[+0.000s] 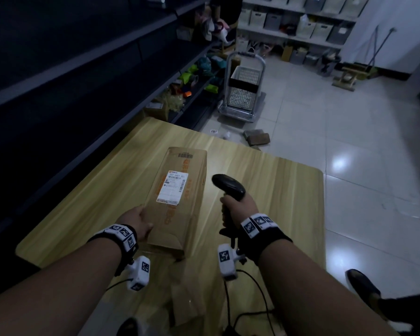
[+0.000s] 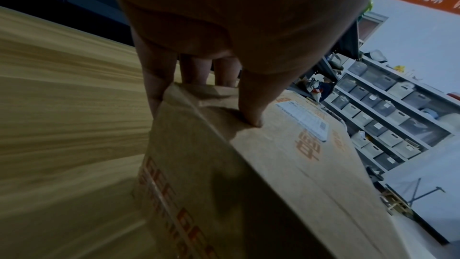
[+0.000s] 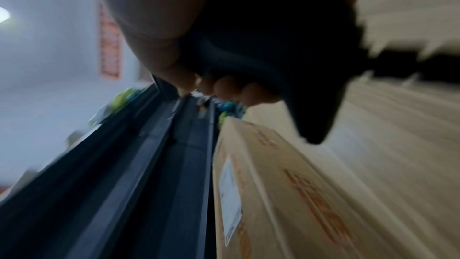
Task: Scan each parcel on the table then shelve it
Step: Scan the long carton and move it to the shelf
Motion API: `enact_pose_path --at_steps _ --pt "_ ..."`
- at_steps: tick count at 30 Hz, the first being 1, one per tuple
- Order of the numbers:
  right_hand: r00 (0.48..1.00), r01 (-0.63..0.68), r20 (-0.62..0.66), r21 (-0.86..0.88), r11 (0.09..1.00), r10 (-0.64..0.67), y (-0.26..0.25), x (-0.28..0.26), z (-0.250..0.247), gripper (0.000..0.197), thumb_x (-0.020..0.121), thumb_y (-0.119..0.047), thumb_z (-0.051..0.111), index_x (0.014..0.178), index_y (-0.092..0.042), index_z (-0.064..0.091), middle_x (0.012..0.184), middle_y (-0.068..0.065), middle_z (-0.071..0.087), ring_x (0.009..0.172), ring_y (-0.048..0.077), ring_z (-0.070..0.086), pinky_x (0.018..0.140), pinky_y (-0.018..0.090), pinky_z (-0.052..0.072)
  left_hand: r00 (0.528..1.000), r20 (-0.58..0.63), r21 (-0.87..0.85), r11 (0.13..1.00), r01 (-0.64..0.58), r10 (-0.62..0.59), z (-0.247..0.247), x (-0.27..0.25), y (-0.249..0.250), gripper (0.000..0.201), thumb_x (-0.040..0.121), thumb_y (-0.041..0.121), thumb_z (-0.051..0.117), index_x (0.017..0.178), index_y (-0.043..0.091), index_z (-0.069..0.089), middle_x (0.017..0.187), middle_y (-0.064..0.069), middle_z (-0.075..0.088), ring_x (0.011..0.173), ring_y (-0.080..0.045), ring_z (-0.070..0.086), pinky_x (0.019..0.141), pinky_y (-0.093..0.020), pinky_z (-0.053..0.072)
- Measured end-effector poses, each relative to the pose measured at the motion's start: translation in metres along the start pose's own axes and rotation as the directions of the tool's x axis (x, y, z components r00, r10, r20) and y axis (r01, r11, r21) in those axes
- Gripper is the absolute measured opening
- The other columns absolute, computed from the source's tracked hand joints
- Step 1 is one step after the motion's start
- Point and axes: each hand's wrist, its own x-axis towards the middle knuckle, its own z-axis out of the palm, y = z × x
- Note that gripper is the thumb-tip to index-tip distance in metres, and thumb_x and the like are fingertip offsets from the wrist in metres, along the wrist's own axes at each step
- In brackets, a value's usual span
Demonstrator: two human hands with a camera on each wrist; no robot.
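Observation:
A long brown cardboard parcel (image 1: 180,197) with orange print and a white shipping label (image 1: 172,189) lies lengthwise on the wooden table (image 1: 277,190). My left hand (image 1: 138,221) grips its near left edge, thumb on top and fingers down the side, as the left wrist view shows on the parcel (image 2: 286,164). My right hand (image 1: 238,207) holds a black barcode scanner (image 1: 228,186) by its handle, just right of the parcel, its head pointing away from me. In the blurred right wrist view the scanner (image 3: 286,56) hangs above the parcel (image 3: 286,194).
Dark shelving (image 1: 83,81) runs along the left, its lower tiers holding coloured packets. Beyond the table stand a trolley with a white basket (image 1: 244,88), small boxes on the tiled floor (image 1: 258,138), and back shelves with grey bins (image 1: 301,23). Cables trail by my wrists.

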Motion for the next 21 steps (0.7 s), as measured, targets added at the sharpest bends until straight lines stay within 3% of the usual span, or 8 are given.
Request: enact_pose_path --at_steps 3,7,10,13,15,18,21 --pt "0.993 0.101 0.080 -0.275 0.956 -0.082 -0.024 -0.002 0.014 0.011 0.089 -0.027 0.067 0.093 -0.017 0.068 0.066 0.011 0.062 0.051 0.025 0.056 0.050 0.036 0.052 1.000 -0.004 0.029 1.000 0.007 -0.007 0.001 0.001 0.002 0.081 0.089 0.030 0.077 0.158 0.021 0.036 0.152 -0.005 0.054 0.135 -0.028 0.055 0.110 -0.035 0.045" --pt "0.972 0.231 0.168 -0.569 0.789 -0.164 -0.045 -0.009 0.033 0.022 0.091 -0.027 0.066 0.108 -0.014 0.072 0.075 0.016 0.071 0.058 0.027 0.061 0.054 0.035 0.052 0.999 0.032 0.014 1.000 -0.004 0.003 -0.003 0.003 -0.004 0.085 0.090 0.031 0.077 0.160 0.022 0.031 0.156 -0.003 0.049 0.137 -0.027 0.053 0.109 -0.033 0.044" --pt "0.962 0.274 0.188 -0.662 0.697 -0.199 -0.055 -0.008 0.046 0.026 0.088 -0.029 0.067 0.109 -0.015 0.074 0.082 0.017 0.074 0.062 0.027 0.062 0.059 0.034 0.051 0.999 0.045 0.006 1.000 -0.020 0.020 -0.008 0.006 -0.006 0.085 0.087 0.034 0.079 0.159 0.025 0.035 0.154 -0.002 0.052 0.135 -0.026 0.056 0.109 -0.033 0.046" --pt "0.957 0.287 0.199 -0.768 0.573 -0.213 -0.065 -0.005 0.062 0.008 0.087 -0.030 0.069 0.084 -0.024 0.065 0.068 0.002 0.061 0.056 0.018 0.055 0.052 0.025 0.041 0.997 0.072 0.000 1.000 -0.031 0.031 -0.014 0.009 -0.006 0.086 0.087 0.038 0.079 0.159 0.026 0.034 0.156 -0.001 0.050 0.137 -0.026 0.054 0.111 -0.033 0.045" --pt "0.956 0.279 0.185 -0.816 0.507 -0.228 -0.067 -0.005 0.070 0.022 0.088 -0.030 0.069 0.072 -0.026 0.053 0.066 0.000 0.056 0.056 0.016 0.052 0.049 0.026 0.037 0.996 0.083 0.006 0.999 -0.039 0.038 -0.017 0.013 -0.008 0.087 0.085 0.038 0.081 0.159 0.026 0.036 0.155 0.000 0.050 0.137 -0.025 0.054 0.112 -0.034 0.044" --pt "0.966 0.233 0.149 -0.854 0.465 -0.211 -0.068 -0.002 0.078 0.012 0.087 -0.030 0.068 0.083 -0.022 0.062 0.070 0.002 0.061 0.063 0.022 0.059 0.051 0.026 0.039 0.993 0.106 0.008 0.998 -0.055 0.054 -0.021 0.023 -0.012 0.084 0.077 0.042 0.085 0.151 0.029 0.048 0.144 0.003 0.061 0.127 -0.023 0.062 0.107 -0.036 0.049" --pt "0.974 0.190 0.104 -0.858 0.476 -0.202 -0.066 0.001 0.082 0.018 0.087 -0.032 0.070 0.099 -0.019 0.071 0.082 0.006 0.071 0.074 0.026 0.069 0.057 0.028 0.047 0.990 0.120 0.022 0.997 -0.078 0.075 -0.024 0.031 -0.013 0.076 0.070 0.046 0.087 0.139 0.029 0.059 0.132 0.004 0.069 0.116 -0.023 0.068 0.099 -0.036 0.054"
